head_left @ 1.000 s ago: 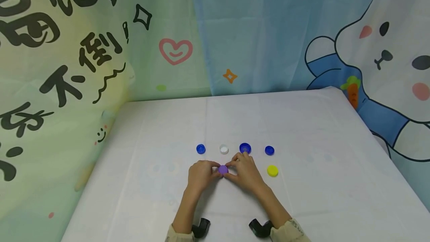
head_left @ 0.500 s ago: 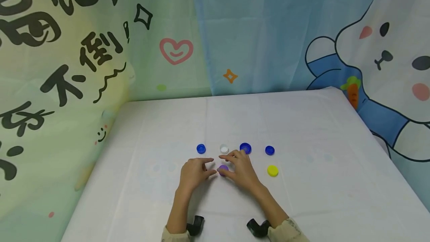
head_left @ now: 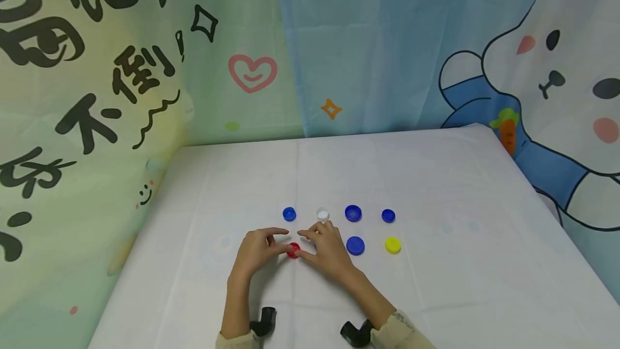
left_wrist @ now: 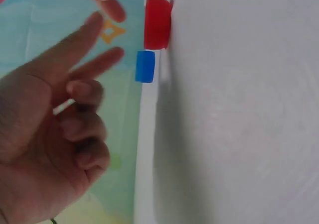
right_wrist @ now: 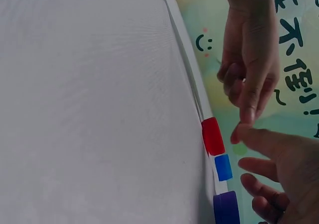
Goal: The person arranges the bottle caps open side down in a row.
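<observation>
A red bottle cap lies on the table between my two hands in the head view. My left hand hovers just left of it, thumb and index finger spread apart. From the right, my right hand reaches with its thumb tip by the cap and its index finger raised. In the left wrist view the red cap stands apart from the left fingers. The right wrist view shows a purple cap below the red cap; in the head view the right hand covers it.
Behind the hands runs a row of caps: blue, white, larger blue and dark blue. Right of the right hand lie another blue cap and a yellow cap. A white cloth covers the table.
Both hands have let go of the purple cap and moved left to the red cap, which the left hand hid before. The front blue cap has come into view.
</observation>
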### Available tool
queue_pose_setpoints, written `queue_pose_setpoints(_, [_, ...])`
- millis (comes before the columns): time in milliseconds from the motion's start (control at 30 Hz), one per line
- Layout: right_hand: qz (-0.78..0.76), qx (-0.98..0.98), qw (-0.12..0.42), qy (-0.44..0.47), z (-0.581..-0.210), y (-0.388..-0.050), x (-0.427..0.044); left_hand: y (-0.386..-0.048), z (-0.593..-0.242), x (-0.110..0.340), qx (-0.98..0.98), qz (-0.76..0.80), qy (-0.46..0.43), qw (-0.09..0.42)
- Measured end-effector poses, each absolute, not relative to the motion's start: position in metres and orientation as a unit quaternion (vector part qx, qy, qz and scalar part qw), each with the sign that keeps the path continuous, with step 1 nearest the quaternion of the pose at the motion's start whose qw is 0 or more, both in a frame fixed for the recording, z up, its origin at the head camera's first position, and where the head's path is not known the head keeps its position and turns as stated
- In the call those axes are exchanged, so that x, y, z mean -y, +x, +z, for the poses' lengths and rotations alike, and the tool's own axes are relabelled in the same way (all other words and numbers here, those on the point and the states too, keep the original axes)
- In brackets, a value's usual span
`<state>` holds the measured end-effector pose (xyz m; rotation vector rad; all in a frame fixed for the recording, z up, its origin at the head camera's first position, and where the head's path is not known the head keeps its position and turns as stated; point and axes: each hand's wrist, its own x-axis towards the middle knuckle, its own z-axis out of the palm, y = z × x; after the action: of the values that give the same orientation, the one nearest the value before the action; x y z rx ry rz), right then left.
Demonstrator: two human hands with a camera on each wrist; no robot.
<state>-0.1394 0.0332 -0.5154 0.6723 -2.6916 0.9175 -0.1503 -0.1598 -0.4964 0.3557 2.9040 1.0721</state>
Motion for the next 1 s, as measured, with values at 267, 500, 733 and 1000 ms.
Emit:
queue_pose_setpoints(267, [0.269, 0.926, 0.105, 0.243, -0.521, -0.141, -0.030, -0.150, -0.505, 0.166, -0.928, 0.342, 0.131, 0.063])
queue_pose_setpoints(500, [0.261, 0.928, 0.102, 0.245, -0.523, -0.142, -0.028, -0.150, -0.507, 0.163, -0.923, 0.346, 0.163, 0.052])
queue_pose_setpoints(733, [0.316, 0.909, 0.120, 0.244, -0.516, -0.142, -0.037, -0.149, -0.502, 0.160, -0.913, 0.363, 0.186, 0.009])
queue_pose_setpoints(1000, [0.370, 0.879, 0.161, 0.254, -0.485, -0.141, -0.062, -0.145, -0.484, 0.135, -0.891, 0.391, 0.213, -0.093])
